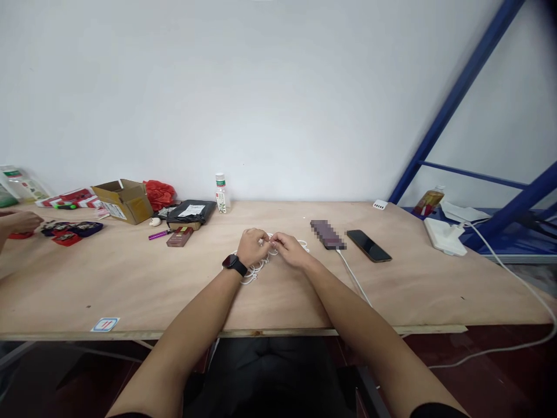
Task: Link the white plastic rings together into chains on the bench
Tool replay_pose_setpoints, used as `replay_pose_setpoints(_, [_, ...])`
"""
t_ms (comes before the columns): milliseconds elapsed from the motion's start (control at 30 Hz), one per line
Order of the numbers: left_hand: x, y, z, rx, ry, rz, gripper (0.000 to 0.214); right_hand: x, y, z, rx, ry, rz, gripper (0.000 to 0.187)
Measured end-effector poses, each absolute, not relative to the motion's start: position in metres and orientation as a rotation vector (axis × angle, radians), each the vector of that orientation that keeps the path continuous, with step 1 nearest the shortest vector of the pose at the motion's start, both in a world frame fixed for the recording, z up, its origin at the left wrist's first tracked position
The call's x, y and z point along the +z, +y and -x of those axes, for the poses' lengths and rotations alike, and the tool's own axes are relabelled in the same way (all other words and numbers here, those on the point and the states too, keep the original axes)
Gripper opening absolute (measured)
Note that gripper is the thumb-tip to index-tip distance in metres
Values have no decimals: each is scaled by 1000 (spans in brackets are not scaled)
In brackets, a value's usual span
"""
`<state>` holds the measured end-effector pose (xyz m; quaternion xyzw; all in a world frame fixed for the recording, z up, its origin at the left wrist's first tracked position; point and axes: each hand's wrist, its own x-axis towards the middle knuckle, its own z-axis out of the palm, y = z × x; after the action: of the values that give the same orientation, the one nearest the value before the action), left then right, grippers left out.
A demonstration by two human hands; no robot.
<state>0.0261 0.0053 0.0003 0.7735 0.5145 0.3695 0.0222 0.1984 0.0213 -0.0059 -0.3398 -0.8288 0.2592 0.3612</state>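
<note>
Several thin white rings [249,280] lie in a loose cluster on the table under and around my hands. My left hand [253,247], with a black watch [234,264] on its wrist, has its fingers pinched together at one of these rings. Close against it, fingertips nearly touching, my right hand [289,248] is also closed in a pinch on the same white ring. Small details at the fingertips are hidden by the fingers. A few more rings show just beyond the right hand.
Right of my hands are a phone [328,234] on a white cable and a black phone [369,245]. Leftward are a dark red box [179,236], a black package [191,211], a cardboard box [124,203] and a bottle [221,194]. Another person's hand [21,222] is at far left.
</note>
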Motion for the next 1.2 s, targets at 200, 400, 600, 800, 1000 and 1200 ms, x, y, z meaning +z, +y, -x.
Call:
replay_pose_setpoints(200, [0,8,-17,1063,1746,-2334,23,3,39,-231,320,-2084,1158,30])
replay_pose_setpoints(400, [-2,8,-19,1003,1771,-2312,25,-7,63,-282,355,-2242,1609,36])
replay_pose_setpoints(600, [-4,8,-21,976,1684,-2355,24,-9,63,-282,361,-2327,1567,9])
replay_pose_setpoints(800, [-10,10,-24,1084,1409,-2514,24,-2,49,-249,548,-2180,1219,17])
replay_pose_setpoints(1000, [-5,6,-27,1124,1350,-2536,19,-1,28,-218,774,-2179,968,23])
replay_pose_setpoints(1200, [-2,5,-27,1103,1412,-2487,16,-4,26,-214,834,-2094,950,23])
